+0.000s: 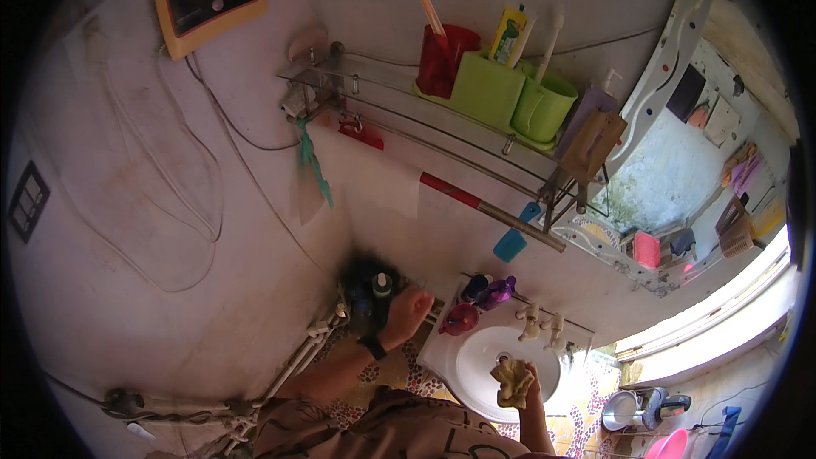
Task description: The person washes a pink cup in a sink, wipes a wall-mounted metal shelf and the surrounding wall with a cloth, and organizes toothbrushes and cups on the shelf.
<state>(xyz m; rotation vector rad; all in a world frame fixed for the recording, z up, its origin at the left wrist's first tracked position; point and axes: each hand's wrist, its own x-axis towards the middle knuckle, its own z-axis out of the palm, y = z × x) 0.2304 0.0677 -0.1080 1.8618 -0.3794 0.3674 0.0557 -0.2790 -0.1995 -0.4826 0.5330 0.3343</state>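
My left hand, with a black band on its wrist, is curled closed beside the basin's left side. Whatever its fingers may hold is hidden. Next to it, in the dark corner, stands a dark bottle with a pale top. Over the front of the white washbasin, my right hand grips a crumpled yellowish cloth. The cloth covers part of the bowl, and the drain shows just above it.
Taps, a pink-red container and purple bottles line the basin's back. Above hangs a glass shelf with green cups and a red cup. A mirror is at right; pipes run along the left wall.
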